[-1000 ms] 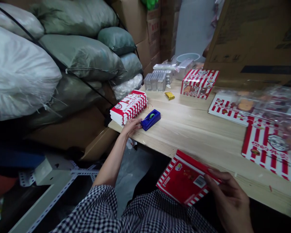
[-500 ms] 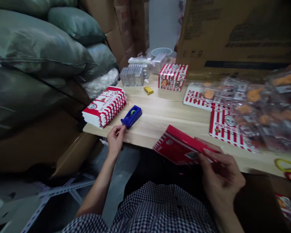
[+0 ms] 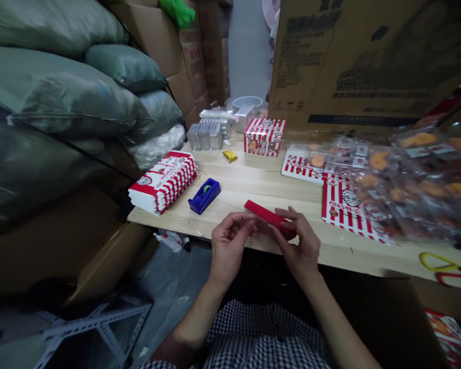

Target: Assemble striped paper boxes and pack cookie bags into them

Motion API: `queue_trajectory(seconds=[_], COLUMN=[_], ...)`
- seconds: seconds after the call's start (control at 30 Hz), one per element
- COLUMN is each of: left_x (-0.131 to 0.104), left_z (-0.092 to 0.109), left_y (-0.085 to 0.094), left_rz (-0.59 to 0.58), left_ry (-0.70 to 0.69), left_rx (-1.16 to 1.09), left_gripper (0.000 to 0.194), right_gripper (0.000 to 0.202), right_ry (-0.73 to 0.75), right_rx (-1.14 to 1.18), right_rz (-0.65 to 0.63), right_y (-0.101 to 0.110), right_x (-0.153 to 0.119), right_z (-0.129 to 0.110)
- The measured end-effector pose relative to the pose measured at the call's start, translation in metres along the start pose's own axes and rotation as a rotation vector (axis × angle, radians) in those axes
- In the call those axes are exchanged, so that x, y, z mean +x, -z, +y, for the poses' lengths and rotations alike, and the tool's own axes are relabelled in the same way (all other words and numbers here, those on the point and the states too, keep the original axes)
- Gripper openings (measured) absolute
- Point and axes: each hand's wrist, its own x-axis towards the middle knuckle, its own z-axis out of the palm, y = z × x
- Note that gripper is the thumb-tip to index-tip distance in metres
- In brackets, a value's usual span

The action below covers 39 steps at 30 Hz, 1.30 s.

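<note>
Head view: we see the flat red-and-white striped cardboard carton edge-on over the near edge of the pale wooden table, right hand pinching its right end, left hand curled at its left end with fingertips closed, so we judge the box not yet formed or taped. Versus half a second ago, the left hand has left the blue tape dispenser beside the stack of flat striped cartons and joined the carton, now turned edge-on.

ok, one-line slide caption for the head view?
Both hands hold a flat red carton edge-on beside a blue tape dispenser.

Blue tape dispenser beside striped carton stack on table
</note>
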Motion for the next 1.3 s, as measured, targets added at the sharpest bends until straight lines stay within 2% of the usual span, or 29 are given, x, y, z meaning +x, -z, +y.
queue_trajectory(seconds=[0.13,0.23,0.3,0.6,0.77,0.93,1.03,1.1,1.13,1.23,1.3], left_x=[0.001,0.003,0.007,0.022,0.02,0.033,0.052,0.062,0.065,0.064,0.053], left_z=[-0.002,-0.003,-0.005,-0.025,-0.03,-0.049,-0.047,-0.038,-0.032,-0.017,-0.012], left_y=[-0.011,-0.019,-0.023,-0.035,-0.038,-0.021,-0.002,0.009,0.014,0.022,0.021], left_rz=[-0.059,-0.086,-0.102,0.051,0.081,0.026,0.035,-0.047,-0.143,-0.497,-0.59], left_ry=[0.055,0.103,0.117,0.103,0.053,0.034,-0.145,-0.299,-0.342,-0.317,-0.337], left_rx=[-0.063,-0.177,-0.228,-0.203,-0.139,0.044,0.377,0.57,0.612,0.581,0.582], left_gripper=[0.022,0.062,0.079,0.067,0.059,0.061,0.06,0.063,0.061,0.039,0.03], right_gripper=[0.014,0.027,0.035,0.048,0.059,0.055,0.051,0.05,0.049,0.046,0.049], right_ry=[-0.009,-0.011,-0.003,0.07,0.133,0.069,0.039,0.018,0.002,-0.095,-0.229], right_rx=[-0.026,-0.046,-0.049,-0.019,-0.099,-0.026,0.064,0.099,0.112,0.14,0.138], right_rz=[-0.059,-0.153,-0.183,-0.114,-0.19,-0.221,-0.25,-0.274,-0.274,-0.227,-0.144], right_y=[0.0,0.001,0.002,-0.001,0.004,0.01,0.013,0.016,0.017,0.023,0.031], right_x=[0.008,0.008,0.009,0.013,0.009,0.018,0.025,0.025,0.022,0.006,-0.012], right_z=[0.005,0.008,0.01,0.011,0.017,0.015,0.011,0.009,0.008,0.005,0.001])
